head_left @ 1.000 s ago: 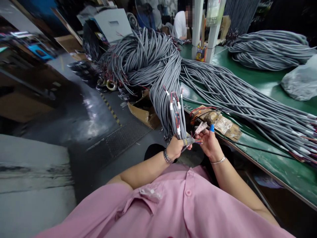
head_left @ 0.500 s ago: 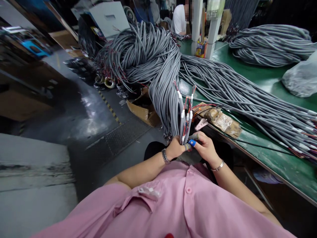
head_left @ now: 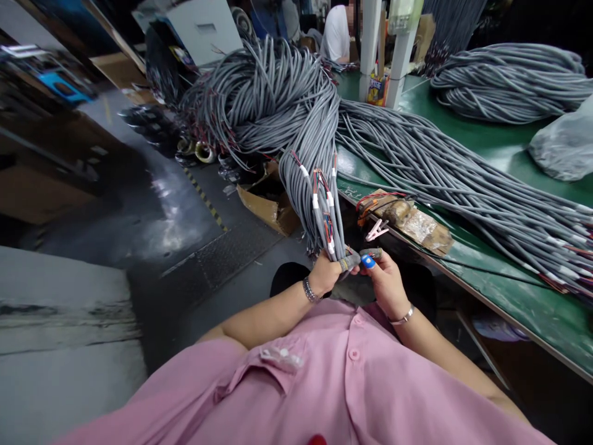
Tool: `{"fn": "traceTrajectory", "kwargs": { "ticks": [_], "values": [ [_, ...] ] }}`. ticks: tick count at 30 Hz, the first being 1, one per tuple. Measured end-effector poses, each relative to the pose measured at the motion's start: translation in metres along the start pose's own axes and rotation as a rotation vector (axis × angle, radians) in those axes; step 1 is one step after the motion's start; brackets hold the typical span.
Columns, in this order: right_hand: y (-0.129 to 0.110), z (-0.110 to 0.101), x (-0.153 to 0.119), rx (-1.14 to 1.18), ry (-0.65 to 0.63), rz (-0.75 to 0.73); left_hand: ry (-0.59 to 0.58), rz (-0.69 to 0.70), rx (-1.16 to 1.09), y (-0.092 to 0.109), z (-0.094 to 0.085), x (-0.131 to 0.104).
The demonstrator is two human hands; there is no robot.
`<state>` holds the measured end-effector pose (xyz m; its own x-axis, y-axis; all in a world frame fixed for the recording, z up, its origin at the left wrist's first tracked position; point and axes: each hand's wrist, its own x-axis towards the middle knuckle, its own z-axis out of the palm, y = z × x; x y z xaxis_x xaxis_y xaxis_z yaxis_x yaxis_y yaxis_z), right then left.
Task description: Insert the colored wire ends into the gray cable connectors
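A bunch of grey cables (head_left: pixel 338 225) with white bands and thin coloured wire ends stands up out of my left hand (head_left: pixel 325 272), whose fingers are wrapped round it. Just to the right, my right hand (head_left: pixel 386 281) is closed in a pinch, with a blue cover on the thumb and a grey cover on a finger. Small wire ends show between its fingertips, close to the left fingertips. Behind the bunch hangs a thick bundle of grey cables (head_left: pixel 296 136) over the table edge.
The green table (head_left: pixel 514 309) on the right bears a long row of grey cables (head_left: pixel 445 161), a coil (head_left: pixel 509 80), a plastic bag (head_left: pixel 565 145) and a wooden block (head_left: pixel 426 232) beside a pink clip (head_left: pixel 376 230). An open cardboard box (head_left: pixel 266 207) is on the floor. A person (head_left: pixel 336 34) sits behind.
The cable bunch in my left hand has tipped to the left. My right hand has moved slightly right, away from the bunch, and a gap shows between the hands.
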<state>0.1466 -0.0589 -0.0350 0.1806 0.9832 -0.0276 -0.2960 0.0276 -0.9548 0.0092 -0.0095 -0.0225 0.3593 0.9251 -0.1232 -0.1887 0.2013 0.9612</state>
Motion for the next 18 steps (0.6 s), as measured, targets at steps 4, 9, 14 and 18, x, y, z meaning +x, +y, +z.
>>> {"fn": "traceTrajectory", "kwargs": {
  "ticks": [4, 9, 14, 18],
  "values": [
    [-0.006, 0.007, 0.005, 0.023, -0.069, 0.025, -0.121, -0.019, 0.142, -0.001, -0.008, 0.000],
    [-0.007, 0.008, 0.010, 0.004, -0.097, 0.083, -0.113, -0.014, 0.219, -0.004, -0.011, -0.003],
    [-0.009, 0.002, 0.014, -0.095, 0.017, 0.021, -0.010, -0.003, -0.009, -0.001, -0.003, -0.002],
    [-0.005, 0.000, 0.014, -0.074, 0.051, 0.021, 0.061, -0.003, -0.099, 0.001, 0.000, 0.000]
  ]
}}
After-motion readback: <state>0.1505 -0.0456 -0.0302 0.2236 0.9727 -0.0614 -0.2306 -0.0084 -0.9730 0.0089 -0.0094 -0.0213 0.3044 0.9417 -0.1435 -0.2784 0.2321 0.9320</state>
